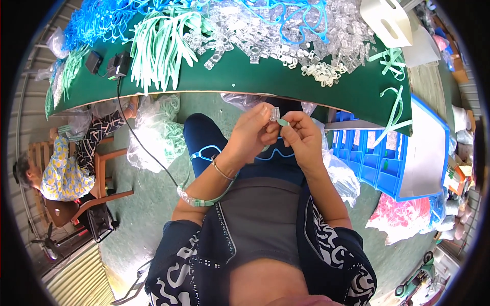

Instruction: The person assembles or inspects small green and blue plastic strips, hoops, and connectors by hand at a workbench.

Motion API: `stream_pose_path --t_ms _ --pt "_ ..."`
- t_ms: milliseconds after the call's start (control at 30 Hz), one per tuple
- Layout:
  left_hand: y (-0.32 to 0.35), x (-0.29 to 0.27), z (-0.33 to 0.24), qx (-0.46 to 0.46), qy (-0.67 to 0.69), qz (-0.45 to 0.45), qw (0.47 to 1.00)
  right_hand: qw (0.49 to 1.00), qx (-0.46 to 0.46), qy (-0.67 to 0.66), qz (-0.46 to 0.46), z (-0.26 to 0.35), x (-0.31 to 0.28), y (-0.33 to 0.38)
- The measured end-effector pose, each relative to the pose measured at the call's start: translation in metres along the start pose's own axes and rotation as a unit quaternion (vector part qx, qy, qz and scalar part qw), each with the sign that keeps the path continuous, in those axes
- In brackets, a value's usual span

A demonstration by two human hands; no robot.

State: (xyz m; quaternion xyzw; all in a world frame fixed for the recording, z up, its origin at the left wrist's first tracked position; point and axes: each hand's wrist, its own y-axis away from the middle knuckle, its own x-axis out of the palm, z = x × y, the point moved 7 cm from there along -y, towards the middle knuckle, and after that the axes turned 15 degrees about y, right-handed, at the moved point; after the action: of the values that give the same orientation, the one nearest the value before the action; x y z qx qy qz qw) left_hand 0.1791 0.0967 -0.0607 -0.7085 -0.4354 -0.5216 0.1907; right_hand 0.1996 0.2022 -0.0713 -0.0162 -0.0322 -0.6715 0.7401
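Note:
Above my lap, my left hand pinches a small clear plastic buckle between thumb and fingertips. My right hand is closed on the tip of a mint-green strap, right beside the buckle. Whether the strap tip has entered the buckle I cannot tell. A blue goggle-like frame hangs by my left wrist, and part of it shows below my hands. Across my left forearm lies more mint-green strap with a clear piece on it. A metal bangle circles that wrist.
The green table ahead bears mint-green straps, blue frames, clear buckles and white clips. A black cable hangs down at left. Blue bins stand right. Another person sits at far left.

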Motion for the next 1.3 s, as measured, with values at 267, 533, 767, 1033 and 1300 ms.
stream_pose_path --t_ms 267,533,767,1033,1300 --pt "0.003 0.0 0.003 -0.015 0.053 0.047 0.997 0.999 -0.028 0.017 -0.004 0.009 -0.001 0.003" --pt "0.005 -0.001 0.004 -0.015 0.077 0.047 0.996 0.999 -0.035 0.013 0.003 0.009 0.002 0.005" --pt "0.004 -0.003 0.008 -0.012 -0.018 0.006 1.0 0.997 -0.041 -0.057 0.044 0.021 0.01 0.002" --pt "0.007 -0.001 -0.016 0.131 -0.386 -0.026 0.913 0.907 -0.206 0.358 -0.083 0.046 -0.007 -0.003" --pt "0.006 0.02 -0.023 0.136 -0.488 0.039 0.861 0.992 -0.112 0.055 0.006 0.03 -0.017 -0.003"
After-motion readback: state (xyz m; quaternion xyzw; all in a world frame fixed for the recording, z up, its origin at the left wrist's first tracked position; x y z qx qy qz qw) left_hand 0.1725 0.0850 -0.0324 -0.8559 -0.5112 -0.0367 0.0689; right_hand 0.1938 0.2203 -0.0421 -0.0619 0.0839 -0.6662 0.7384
